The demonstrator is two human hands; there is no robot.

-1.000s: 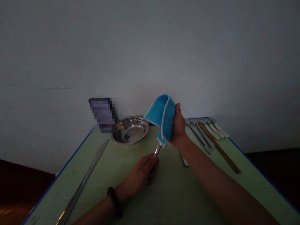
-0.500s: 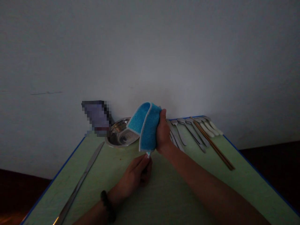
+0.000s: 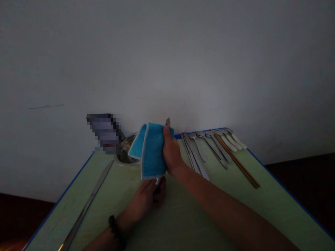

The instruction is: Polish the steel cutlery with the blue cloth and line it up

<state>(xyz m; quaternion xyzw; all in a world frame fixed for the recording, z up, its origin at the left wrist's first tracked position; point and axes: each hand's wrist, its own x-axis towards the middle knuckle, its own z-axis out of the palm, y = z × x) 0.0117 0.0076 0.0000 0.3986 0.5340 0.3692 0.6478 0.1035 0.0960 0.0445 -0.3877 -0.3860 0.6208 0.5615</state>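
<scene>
My right hand [image 3: 170, 153] grips a folded blue cloth [image 3: 150, 150] that is wrapped round a metal utensil; only the utensil's tip [image 3: 168, 121] pokes out above the cloth. My left hand [image 3: 149, 195], with a dark bead bracelet at the wrist, is closed on the utensil's lower end just beneath the cloth. Both hands hover above the middle of a green table [image 3: 183, 216].
A steel bowl [image 3: 125, 153] sits behind the cloth beside a blurred-out object [image 3: 104, 132]. A long knife [image 3: 86, 205] lies on the left. Several spoons and forks [image 3: 204, 146], chopsticks [image 3: 237, 162] and white-handled pieces [image 3: 234, 139] lie in a row at the back right. A wall stands close behind.
The cloth has slid down the utensil toward my left hand, covering the shaft that showed before, and the tip now sticks out on top. The view shifted, revealing more cutlery.
</scene>
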